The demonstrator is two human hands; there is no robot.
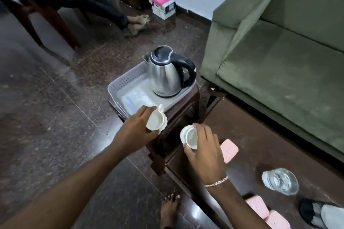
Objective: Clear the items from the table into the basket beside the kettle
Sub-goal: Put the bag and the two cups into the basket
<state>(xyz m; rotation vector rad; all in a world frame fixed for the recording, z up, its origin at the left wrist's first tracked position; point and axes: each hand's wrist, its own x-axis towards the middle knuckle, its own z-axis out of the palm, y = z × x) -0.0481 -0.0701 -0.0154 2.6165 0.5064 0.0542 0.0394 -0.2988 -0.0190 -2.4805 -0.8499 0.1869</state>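
A green velvety sofa (279, 57) is standing on a dark speckled stone floor (46, 98). Beside it, a dark wooden table (247, 135) is carrying three pink cases (229, 151) and one clear glass bowl (280, 181). A small wooden stool (178, 117) is bearing a grey perforated plastic basket (126, 78), with one steel kettle (167, 72) standing inside. Two white cups are tilting: the left hand (134, 130) is gripping one cup (156, 120) at the basket's edge, fingers curled around it; the right hand (204, 152) is clasping the other cup (189, 136) over the stool.
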